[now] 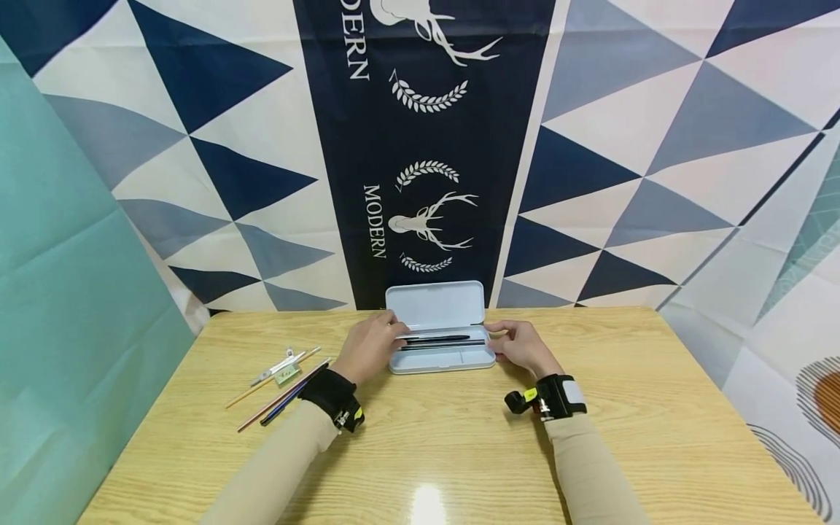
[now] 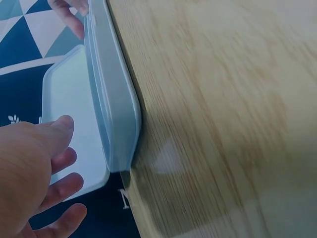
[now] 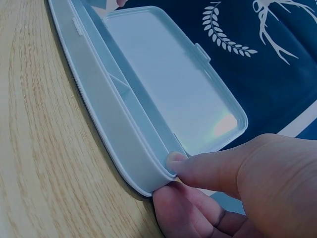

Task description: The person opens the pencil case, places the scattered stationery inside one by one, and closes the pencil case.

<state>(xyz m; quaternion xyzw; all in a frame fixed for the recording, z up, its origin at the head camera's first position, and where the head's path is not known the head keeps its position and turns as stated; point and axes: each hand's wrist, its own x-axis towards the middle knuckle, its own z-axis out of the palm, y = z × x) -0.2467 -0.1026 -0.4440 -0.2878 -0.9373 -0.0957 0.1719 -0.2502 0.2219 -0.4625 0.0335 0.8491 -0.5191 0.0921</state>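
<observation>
A pale blue pencil case [image 1: 446, 364] stands with its lid [image 1: 436, 306] raised, near the back edge of the table. Inside its tray lie a black pen [image 1: 446, 338] and a dark thin stick-like item beside it. My right hand [image 1: 521, 344] pinches the right end of the case; in the right wrist view the thumb [image 3: 181, 161] is over the rim and the fingers lie outside the wall. At the case's left end is my left hand [image 1: 370, 346], its fingers bent loosely and spread apart in the left wrist view, with nothing seen between them.
On the wooden table [image 1: 459, 437], left of the case, lie a compass [image 1: 272, 366], a greenish eraser [image 1: 286, 375], a yellowish pencil [image 1: 252, 394], a reddish pencil [image 1: 259, 415] and a dark blue pen [image 1: 278, 410]. A patterned cloth [image 1: 249, 146] hangs right behind the case.
</observation>
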